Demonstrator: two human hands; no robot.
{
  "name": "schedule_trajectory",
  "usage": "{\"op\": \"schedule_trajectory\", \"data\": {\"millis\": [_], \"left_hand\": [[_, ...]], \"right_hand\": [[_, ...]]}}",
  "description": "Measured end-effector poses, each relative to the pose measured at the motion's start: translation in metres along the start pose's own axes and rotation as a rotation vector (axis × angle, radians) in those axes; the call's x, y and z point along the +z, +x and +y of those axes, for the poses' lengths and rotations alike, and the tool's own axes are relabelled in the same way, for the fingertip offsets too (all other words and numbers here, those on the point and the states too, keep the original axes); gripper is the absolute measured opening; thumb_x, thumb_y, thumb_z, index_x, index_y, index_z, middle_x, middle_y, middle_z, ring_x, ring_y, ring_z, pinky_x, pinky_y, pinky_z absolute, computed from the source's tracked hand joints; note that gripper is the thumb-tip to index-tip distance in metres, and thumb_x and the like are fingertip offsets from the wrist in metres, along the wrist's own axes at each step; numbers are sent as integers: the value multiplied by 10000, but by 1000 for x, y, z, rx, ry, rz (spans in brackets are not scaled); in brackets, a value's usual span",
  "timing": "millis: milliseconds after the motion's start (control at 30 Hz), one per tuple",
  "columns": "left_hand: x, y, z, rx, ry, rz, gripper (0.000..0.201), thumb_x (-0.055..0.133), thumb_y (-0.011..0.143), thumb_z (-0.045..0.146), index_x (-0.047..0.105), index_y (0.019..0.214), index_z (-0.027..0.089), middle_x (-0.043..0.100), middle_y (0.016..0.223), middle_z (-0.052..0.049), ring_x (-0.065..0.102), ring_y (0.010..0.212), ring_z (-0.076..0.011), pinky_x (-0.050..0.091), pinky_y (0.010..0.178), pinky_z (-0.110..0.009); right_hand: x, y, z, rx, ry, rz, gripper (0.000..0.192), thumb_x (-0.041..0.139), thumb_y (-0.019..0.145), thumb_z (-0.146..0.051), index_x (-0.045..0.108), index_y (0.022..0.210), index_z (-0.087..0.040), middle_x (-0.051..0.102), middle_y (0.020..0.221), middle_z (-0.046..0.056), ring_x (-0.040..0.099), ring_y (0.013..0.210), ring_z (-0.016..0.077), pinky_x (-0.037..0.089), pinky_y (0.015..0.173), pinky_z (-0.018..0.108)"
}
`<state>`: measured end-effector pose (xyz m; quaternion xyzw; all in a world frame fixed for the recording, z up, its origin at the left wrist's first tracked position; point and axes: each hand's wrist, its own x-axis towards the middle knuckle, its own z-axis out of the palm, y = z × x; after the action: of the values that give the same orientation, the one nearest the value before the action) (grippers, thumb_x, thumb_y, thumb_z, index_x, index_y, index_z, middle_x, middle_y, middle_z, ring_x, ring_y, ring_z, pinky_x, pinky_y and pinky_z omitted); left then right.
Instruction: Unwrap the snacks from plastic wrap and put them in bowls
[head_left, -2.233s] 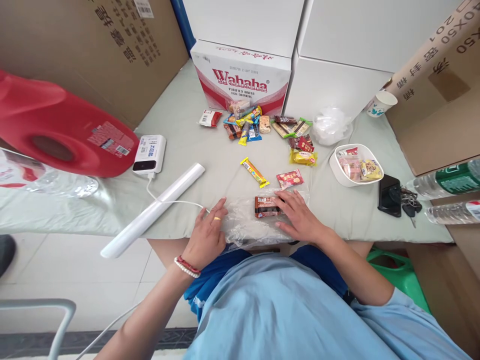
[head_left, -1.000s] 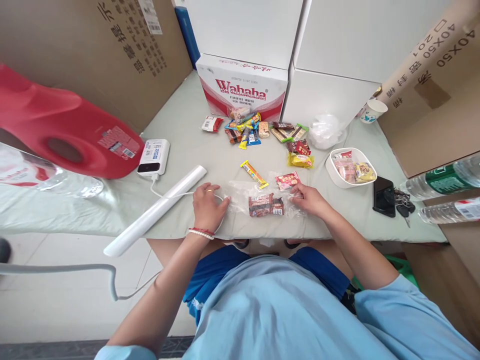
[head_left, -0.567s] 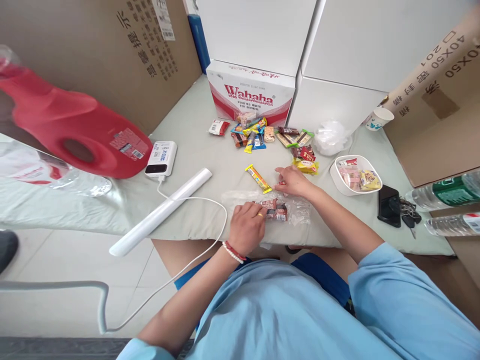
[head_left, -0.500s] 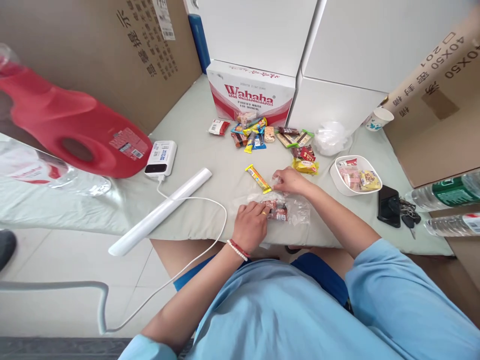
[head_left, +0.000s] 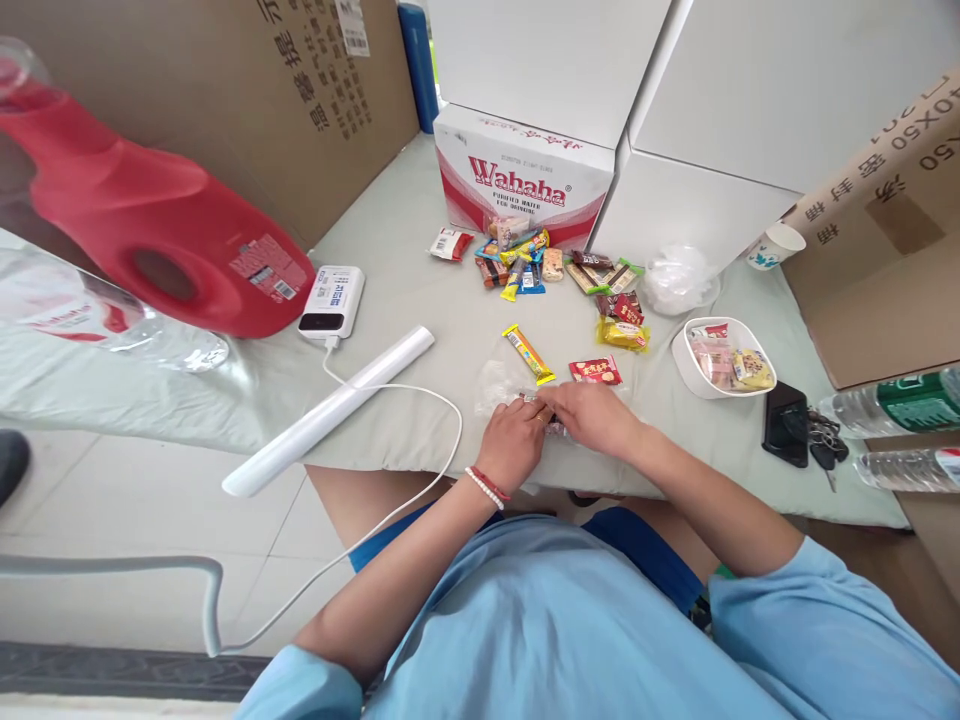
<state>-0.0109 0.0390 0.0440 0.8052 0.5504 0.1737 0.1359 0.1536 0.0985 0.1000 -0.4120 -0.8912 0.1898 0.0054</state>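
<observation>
My left hand, a bracelet at its wrist, is closed on a clear plastic bag near the front edge of the covered surface. My right hand meets it over the bag, fingers pressed together. Small dark wrapped snacks show in part under the fingers; what the right fingers hold is hidden. A yellow-orange snack bar lies just beyond the hands. A red snack packet lies flat behind my right hand.
Snack packets are heaped before the Wahaha box. To the right are a crumpled plastic bag, a white tub with snacks, a phone and keys. A white tube, a cable and a red jug stand left.
My right hand has put the red packet down on the surface and come back to the bag beside my left hand. The view has shifted slightly.
</observation>
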Motion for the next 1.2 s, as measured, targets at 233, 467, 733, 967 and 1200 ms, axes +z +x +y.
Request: {"op": "schedule_trajectory", "data": {"millis": [233, 467, 733, 967, 1200], "left_hand": [[4, -11, -39, -169, -564, 148, 365, 437, 855, 109, 775, 950, 210, 793, 1122, -46, 729, 1079, -209, 570, 1006, -379], [-19, 15, -73, -686, -566, 538, 390, 364, 1008, 418, 656, 1145, 199, 731, 1193, -86, 676, 1096, -218, 529, 952, -357], [-41, 14, -43, -533, -275, -46, 279, 706, 767, 275, 673, 1033, 200, 723, 906, -46, 672, 888, -256, 498, 828, -362], [-18, 9, 5, -320, -446, 45, 273, 564, 929, 303, 754, 1098, 204, 707, 969, -53, 678, 857, -193, 545, 848, -341], [7, -6, 24, -65, -92, 82, 487, 450, 1010, 265, 544, 1478, 168, 613, 1249, -151, 623, 1131, -274, 538, 937, -429]], "right_hand": [[58, -35, 8, -129, -71, 115, 473, 429, 1028, -108, 614, 1448, -227, 689, 1240, 119, 588, 1209, 251, 512, 979, 350], [46, -31, 5, -121, -37, 3, 446, 468, 1035, -153, 666, 1407, -300, 652, 1114, 96, 566, 1075, 241, 461, 847, 297], [40, -22, 7, -137, 123, 37, 369, 522, 990, -163, 765, 1254, -251, 627, 960, 76, 528, 896, 221, 436, 818, 305], [41, -26, 8, -249, 185, 128, 317, 541, 900, -90, 767, 1116, -143, 644, 1094, 148, 544, 1012, 257, 480, 924, 397], [31, -56, 43, 171, 490, 236, 389, 474, 1028, -418, 702, 1260, -204, 708, 914, 58, 640, 847, 223, 517, 815, 347]]}}
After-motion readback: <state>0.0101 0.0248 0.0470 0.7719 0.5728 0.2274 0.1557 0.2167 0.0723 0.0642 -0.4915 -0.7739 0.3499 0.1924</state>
